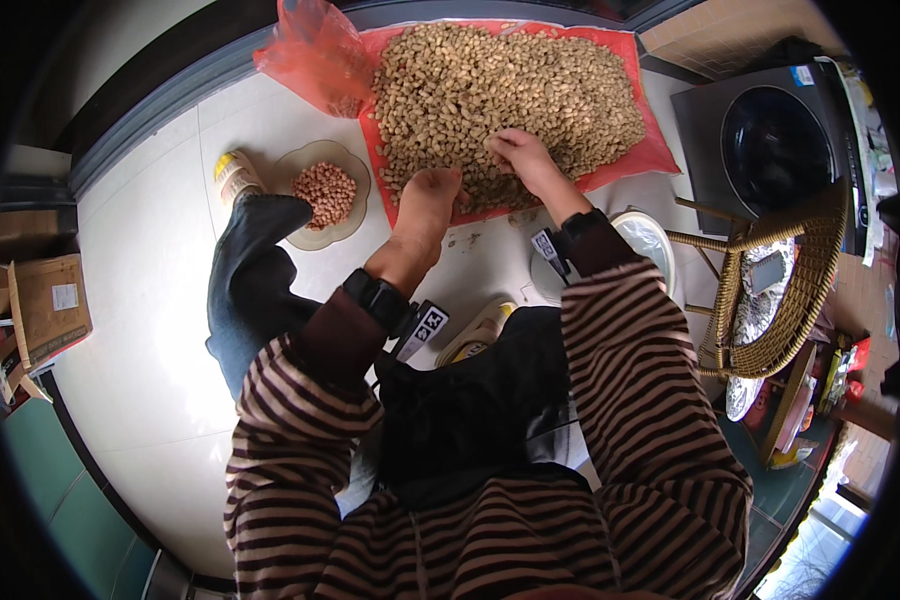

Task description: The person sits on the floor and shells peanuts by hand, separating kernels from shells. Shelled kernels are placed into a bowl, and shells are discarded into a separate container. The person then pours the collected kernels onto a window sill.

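Unshelled peanuts lie in a broad heap on a red plastic sheet on the floor. Over the near edge of the heap is my left hand, its fingers bent; whether it holds anything is hidden. My right hand is over the heap a little to the right, thumb and fingertips pinched together on what looks like a peanut. Left of the sheet, a scalloped plate holds shelled pink peanut kernels. A translucent red plastic bag stands at the sheet's upper left corner.
My slippered foot is beside the plate. A lined white bucket stands right of my right wrist. Further right are a wicker chair and a dark appliance with a round glass door. A cardboard box is at the far left.
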A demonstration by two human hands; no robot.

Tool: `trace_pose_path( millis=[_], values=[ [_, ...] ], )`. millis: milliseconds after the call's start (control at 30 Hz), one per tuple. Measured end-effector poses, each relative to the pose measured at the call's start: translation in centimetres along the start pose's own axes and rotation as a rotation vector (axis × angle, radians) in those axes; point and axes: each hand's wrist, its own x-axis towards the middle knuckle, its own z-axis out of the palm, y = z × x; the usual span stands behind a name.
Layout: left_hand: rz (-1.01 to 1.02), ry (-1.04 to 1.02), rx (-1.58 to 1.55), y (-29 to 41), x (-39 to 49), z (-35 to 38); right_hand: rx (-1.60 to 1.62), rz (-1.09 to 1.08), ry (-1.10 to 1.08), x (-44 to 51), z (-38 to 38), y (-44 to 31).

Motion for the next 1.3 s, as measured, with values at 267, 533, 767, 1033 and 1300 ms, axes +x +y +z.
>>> trace_pose_path(
  millis=[267,533,767,1033,1300],
  values=[
    [-0.077,-0.365,-0.150,-1.5,-1.0,-0.4,-0.083,-0.234,-0.135,-13.5,4.5,-6.8],
    [-0.124,-0.404,-0.148,-0.2,-2.6,-1.1,0.140,-0.251,-0.002,-15.4,6.5,-5.6],
    [-0.112,-0.389,0.157,0.7,-1.4,-2.3,-0.094,-0.369,0.054,-13.5,7.5,-4.2],
    [-0.217,-0.400,-0.001,0.9,-0.4,-2.7,-0.108,-0.572,0.088,-13.1,8.2,-4.1],
    [-0.183,-0.389,-0.067,0.8,-0.9,-2.1,0.041,-0.439,0.031,-12.9,7.8,-4.3]
  ],
)
